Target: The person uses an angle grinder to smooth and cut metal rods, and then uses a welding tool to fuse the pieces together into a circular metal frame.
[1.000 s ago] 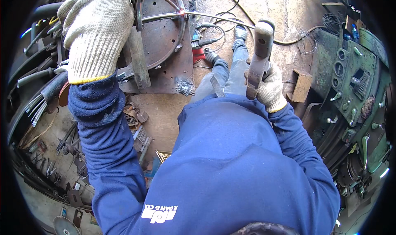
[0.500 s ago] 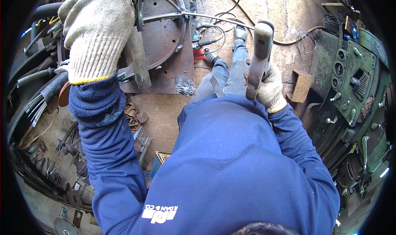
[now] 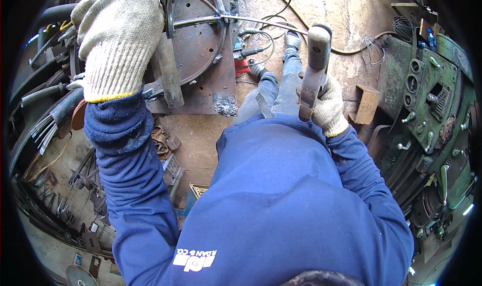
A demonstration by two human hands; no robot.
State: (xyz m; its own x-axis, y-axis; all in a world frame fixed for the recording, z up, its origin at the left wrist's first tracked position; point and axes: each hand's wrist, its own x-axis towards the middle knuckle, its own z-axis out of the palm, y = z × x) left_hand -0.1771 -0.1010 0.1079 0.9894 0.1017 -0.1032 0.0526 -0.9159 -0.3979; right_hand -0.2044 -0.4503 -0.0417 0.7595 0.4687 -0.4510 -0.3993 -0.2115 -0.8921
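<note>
Rods [image 3: 196, 20] were laid crossed on plate [image 3: 206, 93]; remaining work wasn't shown. Metal tool [image 3: 312, 88] was clasped by right hand [image 3: 330, 108]; left hand [image 3: 120, 30]: finger state couldn't be told.

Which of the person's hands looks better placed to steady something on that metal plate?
Probably the left. The left hand is up by the metal plate, beside a pliers-like tool; its fingers are mostly hidden. The right hand is away from the plate and occupied, gripping a worn metal tool.

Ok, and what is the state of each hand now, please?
Left hand: beside the clamp; fingertips hidden, so open or closed cannot be told.
Right hand: closed, holding a metal tool.
</note>
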